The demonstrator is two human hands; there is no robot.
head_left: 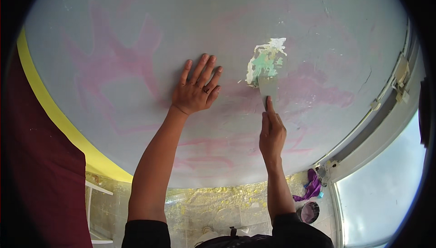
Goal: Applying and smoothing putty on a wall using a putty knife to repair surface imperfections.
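At the far left hangs a dark red cloth (41, 166), with a yellow strip (106, 166) bordering the grey, pink-smeared wall (218, 20) beside it. The left hand (196, 92) is open, fingers spread and laid flat on the wall, holding nothing. Below, pale yellow flakes (247, 196) litter the floor (200, 223). Further right, a ragged white-and-green patch (265, 61) shows on the wall, and a scraper (268, 86) has its blade at the lower edge of that patch. The right hand (273, 132) is closed around the scraper's handle, one finger extended toward the blade. Right of that forearm, a dark round bucket (300, 211) stands on the floor, holding something dull pink; whether liquid or paste, I cannot tell. A crumpled purple cloth (313, 187) lies just beyond it, near a bright glass pane (381, 184) at far right.
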